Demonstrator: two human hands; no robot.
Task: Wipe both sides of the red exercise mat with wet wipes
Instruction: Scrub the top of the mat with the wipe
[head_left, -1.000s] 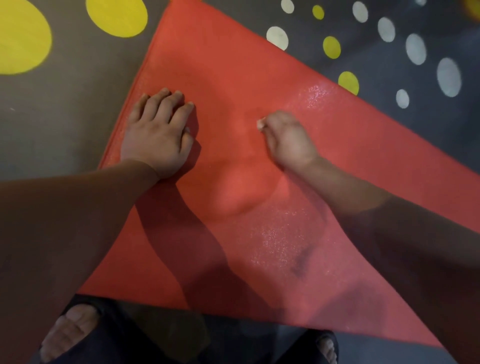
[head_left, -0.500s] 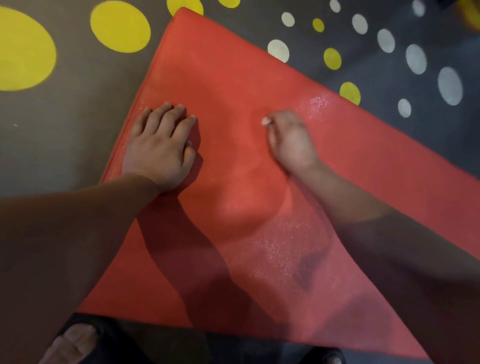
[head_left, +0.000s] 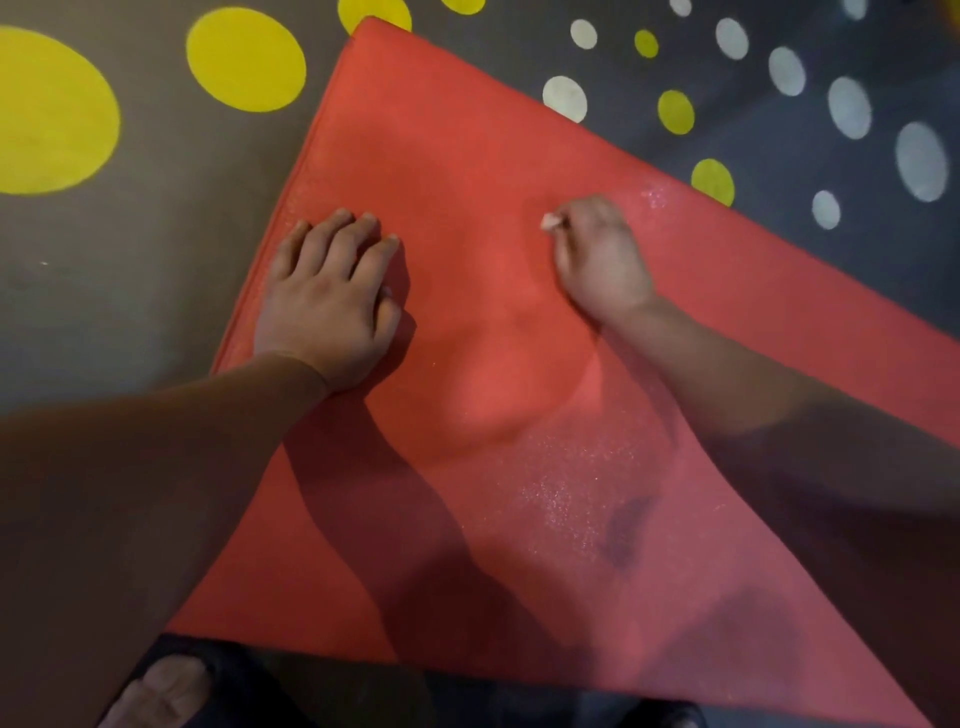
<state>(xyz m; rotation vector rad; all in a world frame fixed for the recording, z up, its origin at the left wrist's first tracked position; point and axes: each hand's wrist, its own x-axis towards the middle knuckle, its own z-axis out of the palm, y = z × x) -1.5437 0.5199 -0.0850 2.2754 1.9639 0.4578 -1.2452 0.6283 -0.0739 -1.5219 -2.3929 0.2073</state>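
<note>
The red exercise mat (head_left: 483, 364) lies flat on the floor, one corner pointing away from me. My left hand (head_left: 327, 301) presses palm down on it near its left edge, fingers straight. My right hand (head_left: 597, 254) rests on the mat further right with its fingers curled round a wet wipe (head_left: 549, 222); only a small white tip of the wipe shows at the fingertips. Wet sheen glistens on the mat beside and below the right hand.
The grey floor (head_left: 156, 260) around the mat bears yellow and white painted dots. A dark smudge (head_left: 623, 530) marks the mat under my right forearm. My foot in a black sandal (head_left: 166, 691) stands at the mat's near edge.
Both hands stay in nearly the same spots on the mat. The camera has tilted slightly, so the mat's far corner now shows.
</note>
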